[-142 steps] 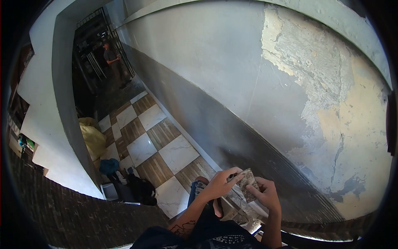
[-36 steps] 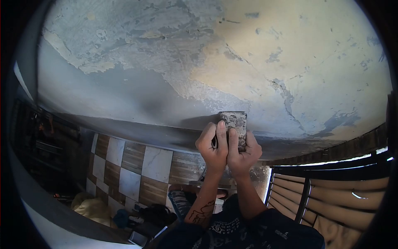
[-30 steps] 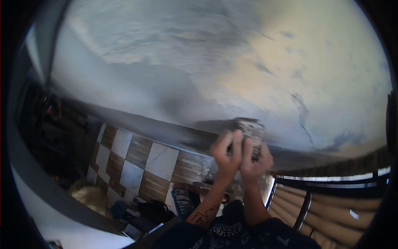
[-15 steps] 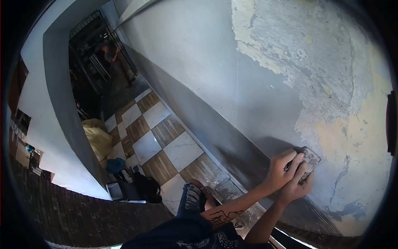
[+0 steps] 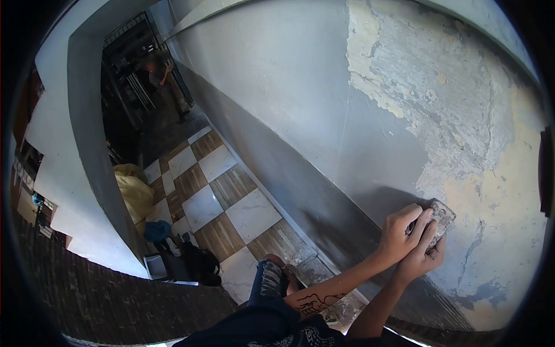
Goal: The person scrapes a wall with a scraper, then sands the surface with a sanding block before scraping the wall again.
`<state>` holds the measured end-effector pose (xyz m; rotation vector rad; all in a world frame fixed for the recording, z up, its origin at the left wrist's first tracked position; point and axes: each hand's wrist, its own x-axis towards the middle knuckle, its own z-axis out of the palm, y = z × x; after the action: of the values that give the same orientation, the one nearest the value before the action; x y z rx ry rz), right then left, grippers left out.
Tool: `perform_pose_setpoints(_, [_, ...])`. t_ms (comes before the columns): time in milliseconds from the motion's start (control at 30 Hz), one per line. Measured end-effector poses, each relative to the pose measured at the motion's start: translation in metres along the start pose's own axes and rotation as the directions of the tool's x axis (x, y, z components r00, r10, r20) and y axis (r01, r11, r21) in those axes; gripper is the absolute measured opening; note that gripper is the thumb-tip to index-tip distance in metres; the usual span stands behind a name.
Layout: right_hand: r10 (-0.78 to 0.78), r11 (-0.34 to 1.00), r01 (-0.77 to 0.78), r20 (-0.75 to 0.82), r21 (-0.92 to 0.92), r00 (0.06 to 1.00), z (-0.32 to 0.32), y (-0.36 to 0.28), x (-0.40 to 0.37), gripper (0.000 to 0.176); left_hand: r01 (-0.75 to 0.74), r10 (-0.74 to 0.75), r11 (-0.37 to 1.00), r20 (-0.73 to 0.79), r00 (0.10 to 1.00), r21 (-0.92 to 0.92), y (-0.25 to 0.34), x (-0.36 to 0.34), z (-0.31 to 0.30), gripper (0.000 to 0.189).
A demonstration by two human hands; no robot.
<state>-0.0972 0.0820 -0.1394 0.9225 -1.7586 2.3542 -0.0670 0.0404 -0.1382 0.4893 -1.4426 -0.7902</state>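
Both of my hands close around a grey, dusty rectangular block (image 5: 443, 220), which looks like a sanding block, held against the wall (image 5: 370, 150). My left hand (image 5: 399, 232), on the tattooed arm, wraps the block's left side with its fingers over the face. From below, my right hand (image 5: 421, 263) grips it, its fingers beside the left ones. Around the block, the wall has grey paint, bare rough plaster (image 5: 445, 87) and yellowish patches (image 5: 462, 202). A crack (image 5: 474, 248) runs down the wall just right of the block.
Below the wall, a checkered floor (image 5: 202, 206) of white and wood-look tiles leads to a dark gateway, where a person (image 5: 159, 78) stands. A yellow sack (image 5: 134, 194), a blue cloth (image 5: 157, 231) and a black bag (image 5: 201, 264) lie along the left, by a grey pillar (image 5: 92, 133).
Both hands and the block have shifted slightly right in view, and more of the block's face shows. The camera view has shifted a little as well. The grip stays the same.
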Motion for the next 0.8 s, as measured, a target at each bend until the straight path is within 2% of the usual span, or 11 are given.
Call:
perform_pose_setpoints(133, [0.033,0.999,-0.034,0.121,0.010,0.992,-0.016,-0.002,-0.009,0.016,0.084,-0.085,0.996,-0.023,0.996,-0.023,0.007,-0.011,-0.009,0.027])
perform_pose_setpoints(200, [0.074,0.996,-0.074,0.003,0.057,0.997,-0.016,-0.004,-0.020,0.017,0.112,-0.113,0.994,-0.024,0.993,-0.016,0.007,-0.013,-0.017,0.027])
perform_pose_setpoints(233, [0.069,0.995,-0.069,0.001,0.068,0.998,-0.019,-0.003,-0.025,0.017,0.168,-0.167,0.986,-0.086,0.982,0.003,0.006,-0.015,-0.021,0.029])
perform_pose_setpoints(300, [0.233,0.967,-0.234,0.020,0.104,0.972,-0.029,-0.004,-0.035,0.021,0.230,-0.225,0.973,-0.153,0.962,0.020,0.004,-0.017,-0.031,0.031])
perform_pose_setpoints(333, [0.260,0.955,-0.266,0.059,0.129,0.964,-0.029,-0.007,-0.036,0.024,0.271,-0.268,0.962,-0.191,0.944,-0.007,0.003,-0.016,-0.037,0.033])
perform_pose_setpoints(433, [0.209,0.928,-0.242,0.141,0.285,0.968,-0.028,0.001,-0.041,0.030,0.318,-0.323,0.946,-0.269,0.907,-0.062,0.008,-0.015,-0.053,0.035])
perform_pose_setpoints(467, [0.208,0.929,-0.242,0.147,0.280,0.967,-0.027,0.000,-0.042,0.030,0.326,-0.331,0.943,-0.277,0.902,-0.066,0.009,-0.015,-0.057,0.035])
perform_pose_setpoints(533, [0.107,0.902,-0.199,0.247,0.383,0.963,-0.016,-0.005,-0.044,0.045,0.331,-0.336,0.941,-0.287,0.897,-0.066,0.010,-0.015,-0.065,0.035])
perform_pose_setpoints(567, [0.109,0.902,-0.201,0.249,0.382,0.962,-0.014,-0.005,-0.044,0.045,0.322,-0.324,0.945,-0.300,0.898,-0.056,0.010,-0.016,-0.065,0.036])
perform_pose_setpoints(633, [0.046,0.932,-0.158,0.326,0.326,0.944,-0.010,-0.008,-0.046,0.065,0.313,-0.314,0.948,-0.313,0.897,-0.054,0.012,-0.016,-0.070,0.037])
perform_pose_setpoints(800, [-0.006,0.905,-0.199,0.479,0.376,0.878,-0.004,-0.012,-0.062,0.079,0.307,-0.306,0.950,-0.334,0.891,-0.053,0.014,-0.020,-0.078,0.038])
